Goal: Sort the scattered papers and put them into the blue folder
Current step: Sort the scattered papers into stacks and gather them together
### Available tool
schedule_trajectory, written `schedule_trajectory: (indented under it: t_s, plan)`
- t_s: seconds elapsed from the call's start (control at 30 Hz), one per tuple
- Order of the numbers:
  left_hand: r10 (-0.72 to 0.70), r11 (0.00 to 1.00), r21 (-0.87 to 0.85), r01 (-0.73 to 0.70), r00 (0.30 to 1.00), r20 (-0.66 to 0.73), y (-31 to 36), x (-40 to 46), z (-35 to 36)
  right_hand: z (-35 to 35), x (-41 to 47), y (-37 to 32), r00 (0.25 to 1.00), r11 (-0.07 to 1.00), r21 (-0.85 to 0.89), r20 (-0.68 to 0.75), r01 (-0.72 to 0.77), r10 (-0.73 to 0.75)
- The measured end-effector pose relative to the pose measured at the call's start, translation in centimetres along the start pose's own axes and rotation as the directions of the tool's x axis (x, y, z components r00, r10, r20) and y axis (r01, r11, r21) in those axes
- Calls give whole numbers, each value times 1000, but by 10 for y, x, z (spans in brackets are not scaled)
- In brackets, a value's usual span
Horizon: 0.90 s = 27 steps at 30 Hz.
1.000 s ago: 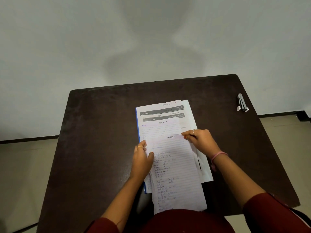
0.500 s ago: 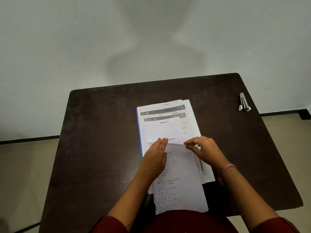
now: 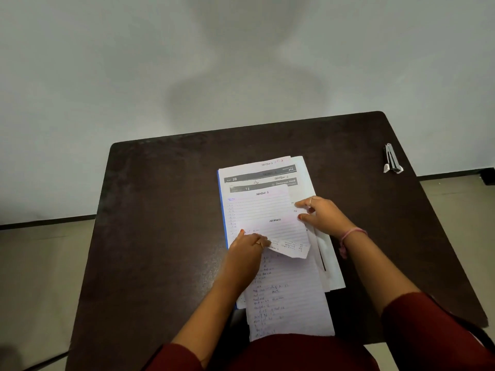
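Dark brown bench [image 3: 160, 223] carries the stacked papers [image 3: 257, 207] on the blue folder [image 3: 222, 210], whose edge shows along the stack's left side. Left hand [image 3: 247, 249] pinches a lined sheet [image 3: 278, 231], its lower part folded up; right hand [image 3: 321, 212], fingers loosely spread, touches the sheet's right edge

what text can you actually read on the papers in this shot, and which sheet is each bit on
"SECTION 1": head of the lined sheet below the printed pages.
"SECTION 1": on the folded lined sheet the left hand holds.
"2B" and "#14": dark banner of the upper printed page.
"74" and "Dexterous Hand": banner of the second printed page.
Handwriting on the long lined sheet is too small to read; so are the top-edge notes.
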<state>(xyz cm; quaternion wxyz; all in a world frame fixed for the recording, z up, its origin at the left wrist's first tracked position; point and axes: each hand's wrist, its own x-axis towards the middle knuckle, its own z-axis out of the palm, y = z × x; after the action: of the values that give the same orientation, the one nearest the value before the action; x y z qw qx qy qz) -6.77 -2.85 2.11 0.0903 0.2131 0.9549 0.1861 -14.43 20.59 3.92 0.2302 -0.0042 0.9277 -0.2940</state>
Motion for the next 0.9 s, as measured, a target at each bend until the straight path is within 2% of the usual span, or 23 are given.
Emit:
schedule_trajectory:
  t_s: [0.1,0.23,0.27,0.33,0.4,0.5,0.57,0.63,0.7,0.77,0.8,0.9]
  plan:
    - [-5,1000,-21,5,999,36,2,-3,2,-1,9,-3,999,998,-64,41,-9,12]
    - [-17,999,-50,20,999,40,3,-5,3,-2,9,-8,999,999,-51,33,-4,6]
    - [-50,994,-93,56,997,64,1,-4,6,-2,8,-8,1000,998,-61,28,-4,6]
    - [-199,939,-257,229,970,137,-3,-3,9,0,3,-8,1000,995,-104,11,12,-11]
    - [-242,905,-324,277,960,144,-7,-2,12,2,-4,-7,998,991,-126,-36,47,-52]
    - [-94,962,-251,104,994,49,-8,-1,7,2,-21,-12,996,986,-156,-50,60,-69]
    - [62,994,-88,-65,998,-33,-8,0,0,0,-32,-14,995,986,-151,86,69,-56]
    - [103,995,-8,-103,995,-5,-7,1,-6,-5,-40,-13,965,996,-27,252,82,-73]
    - [75,997,5,-76,994,79,-9,3,-10,-10,-44,-13,942,984,174,325,31,-87]
    - [102,995,5,-103,990,98,-10,3,-13,-11,-39,-12,966,944,328,248,-15,-71]
    - [120,993,9,-121,989,82,-12,3,-13,-9,-33,-10,985,939,345,164,-12,-47]
    - [106,994,-25,-104,991,84,-11,3,-19,-1,-12,-4,1000,987,158,7,-11,10]
